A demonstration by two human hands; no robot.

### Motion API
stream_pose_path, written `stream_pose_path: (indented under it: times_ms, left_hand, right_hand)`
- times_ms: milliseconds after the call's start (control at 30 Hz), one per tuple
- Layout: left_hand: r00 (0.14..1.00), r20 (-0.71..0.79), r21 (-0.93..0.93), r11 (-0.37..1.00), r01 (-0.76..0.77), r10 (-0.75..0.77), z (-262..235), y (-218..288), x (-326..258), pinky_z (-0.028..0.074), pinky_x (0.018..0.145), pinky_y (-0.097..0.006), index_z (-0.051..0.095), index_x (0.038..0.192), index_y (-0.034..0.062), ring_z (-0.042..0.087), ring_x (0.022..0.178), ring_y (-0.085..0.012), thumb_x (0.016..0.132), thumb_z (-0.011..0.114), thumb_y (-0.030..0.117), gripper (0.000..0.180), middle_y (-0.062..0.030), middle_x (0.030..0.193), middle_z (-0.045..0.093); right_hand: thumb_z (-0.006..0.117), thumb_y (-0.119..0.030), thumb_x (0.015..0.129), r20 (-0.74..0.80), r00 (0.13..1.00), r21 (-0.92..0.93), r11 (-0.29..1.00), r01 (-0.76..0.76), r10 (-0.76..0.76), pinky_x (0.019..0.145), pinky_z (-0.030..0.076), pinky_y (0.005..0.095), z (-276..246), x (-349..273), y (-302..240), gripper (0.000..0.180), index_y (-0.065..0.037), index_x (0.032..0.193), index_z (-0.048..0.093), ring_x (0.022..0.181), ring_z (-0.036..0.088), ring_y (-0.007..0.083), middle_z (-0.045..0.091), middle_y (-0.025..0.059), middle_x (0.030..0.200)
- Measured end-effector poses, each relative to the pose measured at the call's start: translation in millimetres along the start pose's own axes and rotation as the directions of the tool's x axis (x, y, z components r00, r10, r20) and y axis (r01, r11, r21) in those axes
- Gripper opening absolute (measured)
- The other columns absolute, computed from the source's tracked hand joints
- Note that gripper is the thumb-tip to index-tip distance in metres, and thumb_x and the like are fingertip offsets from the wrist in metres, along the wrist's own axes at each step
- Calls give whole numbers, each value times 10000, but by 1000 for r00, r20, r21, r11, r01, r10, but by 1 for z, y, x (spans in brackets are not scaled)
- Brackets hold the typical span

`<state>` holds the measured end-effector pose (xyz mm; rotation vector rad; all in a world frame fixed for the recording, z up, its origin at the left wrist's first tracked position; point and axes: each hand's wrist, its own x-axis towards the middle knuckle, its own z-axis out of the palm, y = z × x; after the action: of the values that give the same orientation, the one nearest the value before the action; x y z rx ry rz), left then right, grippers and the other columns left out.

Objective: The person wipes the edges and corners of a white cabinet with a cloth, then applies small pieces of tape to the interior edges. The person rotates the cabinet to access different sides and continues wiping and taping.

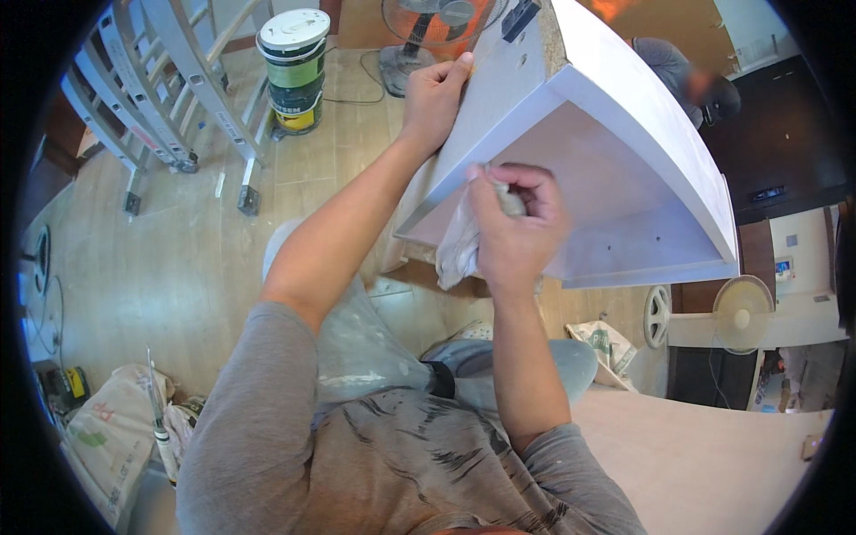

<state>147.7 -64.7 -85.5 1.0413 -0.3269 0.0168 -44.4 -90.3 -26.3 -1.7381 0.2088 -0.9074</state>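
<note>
A white-painted cabinet box (642, 174) with a curved side and an open front stands tilted before me. Raw particle board shows at its upper corner. My left hand (437, 102) is closed on the box's left side, thumb up along it, with some fingertips hidden. In my right hand (524, 223) is a bunched white rag (459, 242), pinched between thumb and curled fingers. The rag hangs down beside the front edge of the box, close to the opening. Whether it touches the edge, I cannot tell.
Aluminium ladders (165, 89) and stacked paint buckets (294, 76) stand at the far left. A floor fan (415, 62) is behind the box. Another person (673, 76) bends at the far right. Sacks (116, 437) lie near left; a pale board (713, 455) lies near right.
</note>
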Motion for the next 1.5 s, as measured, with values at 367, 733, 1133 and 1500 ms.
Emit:
stream_pose_path:
  times_ms: [367,733,1133,1500]
  left_hand:
    - [1000,5,35,999,-5,5,2,1,-1,344,550,-275,709,754,-4,413,609,-41,1060,626,356,480,59,639,548]
    - [999,17,-38,999,35,-35,2,6,-4,383,566,-259,760,842,-19,466,624,-37,1065,622,345,449,37,690,621]
    - [1000,5,-2,1000,11,-11,-1,1,-1,389,574,-262,777,876,-7,471,631,-36,1071,618,329,419,38,709,630]
    - [998,35,-26,999,44,-43,2,2,-2,384,563,-255,787,893,-4,474,630,-32,1073,615,341,425,42,723,637]
  right_hand:
    - [873,16,748,-10,965,-170,952,255,-261,659,472,279,2,-2,12,221,-12,729,655,687,613,153,655,85,762]
    - [907,-1,751,-80,843,-231,833,503,-532,599,462,272,8,27,-32,193,-31,779,719,656,606,149,650,69,728]
    - [925,9,754,-101,796,-342,772,536,-597,675,508,264,15,17,-27,195,-4,828,745,709,630,131,692,87,809]
    - [917,20,756,-72,786,-305,764,569,-614,624,523,266,4,13,-18,200,-21,871,758,691,659,159,714,95,806]
